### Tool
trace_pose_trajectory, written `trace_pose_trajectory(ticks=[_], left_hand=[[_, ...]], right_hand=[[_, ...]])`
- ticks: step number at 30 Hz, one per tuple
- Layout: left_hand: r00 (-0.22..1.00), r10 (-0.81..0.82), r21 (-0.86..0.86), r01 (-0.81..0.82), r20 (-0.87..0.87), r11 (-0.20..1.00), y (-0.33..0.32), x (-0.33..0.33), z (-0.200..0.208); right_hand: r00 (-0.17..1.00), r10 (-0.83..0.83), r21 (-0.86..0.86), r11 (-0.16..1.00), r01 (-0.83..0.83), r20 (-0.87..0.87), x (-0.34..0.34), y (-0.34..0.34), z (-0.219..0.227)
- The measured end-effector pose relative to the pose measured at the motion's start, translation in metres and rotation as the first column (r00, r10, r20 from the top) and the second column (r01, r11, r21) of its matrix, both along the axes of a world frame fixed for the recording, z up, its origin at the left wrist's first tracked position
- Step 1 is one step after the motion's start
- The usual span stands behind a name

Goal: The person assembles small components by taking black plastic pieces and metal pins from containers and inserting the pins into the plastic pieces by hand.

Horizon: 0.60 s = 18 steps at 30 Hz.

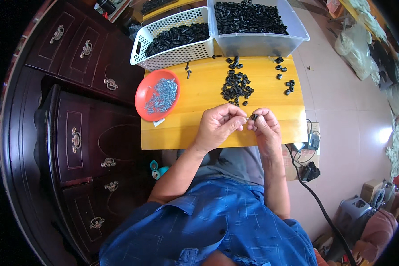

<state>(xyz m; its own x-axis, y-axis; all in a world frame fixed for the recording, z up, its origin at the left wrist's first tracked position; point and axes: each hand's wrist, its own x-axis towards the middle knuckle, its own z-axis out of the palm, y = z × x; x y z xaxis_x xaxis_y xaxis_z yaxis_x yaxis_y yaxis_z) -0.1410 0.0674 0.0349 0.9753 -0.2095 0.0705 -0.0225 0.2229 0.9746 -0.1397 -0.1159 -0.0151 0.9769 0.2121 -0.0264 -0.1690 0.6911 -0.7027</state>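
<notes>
Above the near edge of the yellow table (195,128), both hands meet with fingertips close together. My right hand (269,133) pinches a small black plastic piece (254,117) between thumb and fingers. Thumb and forefinger of my left hand (218,128) are pressed together right beside that piece; whatever they hold is too small to make out. Beyond the hands lies a loose pile of similar black plastic pieces (236,87). To the left, a round red dish (142,95) holds many small shiny metal parts (163,95), perhaps springs.
At the table's far side stand a white perforated basket (177,55) and a clear plastic bin (257,42), both full of black parts. Several pieces (289,84) lie at the right edge. Dark wooden drawers (75,128) flank the left; a black cable (314,195) runs along the right.
</notes>
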Motion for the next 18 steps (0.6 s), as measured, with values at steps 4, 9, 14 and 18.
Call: trace_pose_trajectory(ticks=[4, 9, 14, 18], left_hand=[[1.0, -0.027, 0.0, 0.027, -0.001, 1.0, 0.001, 0.001, -0.006], [0.998, -0.05, 0.086, 0.054, -0.042, 0.995, 0.007, 0.002, -0.01], [0.996, -0.055, 0.237, 0.071, -0.074, 0.969, 0.016, -0.003, -0.021], [0.99, -0.011, 0.143, 0.031, -0.139, 0.989, 0.017, -0.005, -0.031]], right_hand=[[0.999, 0.039, -0.005, 0.999, -0.039, 0.004, -0.002, 0.004, 0.004], [0.996, 0.072, -0.098, 0.993, -0.067, 0.049, -0.003, 0.006, -0.002], [0.994, 0.101, -0.322, 0.943, -0.08, 0.05, -0.006, 0.005, -0.007], [0.989, 0.142, -0.389, 0.913, -0.121, 0.027, -0.002, 0.008, -0.004]])
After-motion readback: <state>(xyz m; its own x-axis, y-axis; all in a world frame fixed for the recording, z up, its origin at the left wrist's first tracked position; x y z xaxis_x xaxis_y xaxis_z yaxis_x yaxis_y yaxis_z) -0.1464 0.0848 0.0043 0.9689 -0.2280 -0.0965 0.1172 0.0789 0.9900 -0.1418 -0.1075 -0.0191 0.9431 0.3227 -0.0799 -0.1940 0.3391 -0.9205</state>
